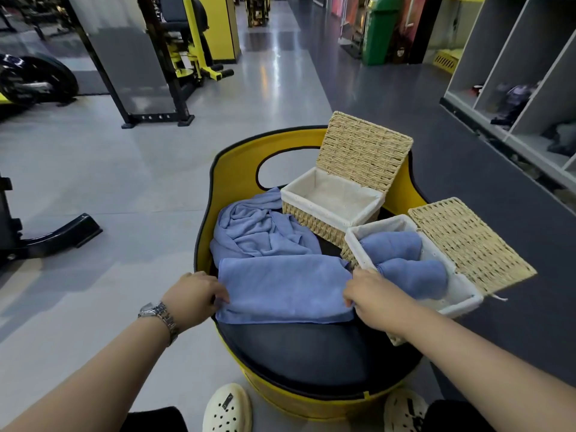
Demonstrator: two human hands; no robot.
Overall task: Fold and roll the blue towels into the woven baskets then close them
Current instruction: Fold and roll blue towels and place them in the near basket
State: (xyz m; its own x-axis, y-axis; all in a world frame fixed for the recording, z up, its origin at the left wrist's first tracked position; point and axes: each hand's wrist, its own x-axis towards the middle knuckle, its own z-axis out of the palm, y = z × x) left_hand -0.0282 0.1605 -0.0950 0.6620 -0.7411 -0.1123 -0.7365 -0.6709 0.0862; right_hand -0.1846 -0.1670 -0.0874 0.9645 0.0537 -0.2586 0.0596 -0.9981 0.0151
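Note:
A folded blue towel [285,289] lies flat on the black seat pad [311,353]. My left hand [194,296] pinches its left edge and my right hand [369,291] pinches its right edge. Behind it a crumpled blue towel [255,230] lies in a heap. The near woven basket [461,302] stands at the right with its lid [467,244] open, and two rolled blue towels [405,263] lie inside. The far woven basket [330,201] is open too, its white lining bare and its lid [361,148] upright.
Everything rests on a round yellow chair [243,157] with a cut-out handle. My feet in white clogs [227,410] stand on the grey floor below. Gym machines stand at the left and back; grey cubby shelves [514,73] line the right.

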